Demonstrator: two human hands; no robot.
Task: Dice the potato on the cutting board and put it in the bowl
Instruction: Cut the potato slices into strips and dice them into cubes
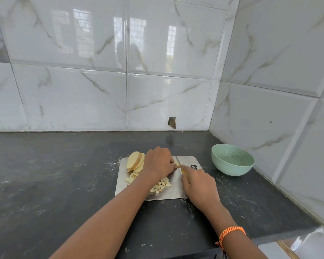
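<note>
Pinning potato strips (177, 164) under left hand (160, 162) fingertips.

Left hand (160, 163) and right hand (199, 181), fingers (173, 161) curled

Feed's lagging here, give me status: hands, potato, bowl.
Left hand pins potato strips; right hand grips knife, mid-cut. Slices and dice on board. Bowl unobstructed.

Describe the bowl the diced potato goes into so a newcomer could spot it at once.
Start at the dark countertop where the two tiled walls meet. Right of the steel cutting board stands the pale green bowl, the only round, coloured vessel there.
</note>
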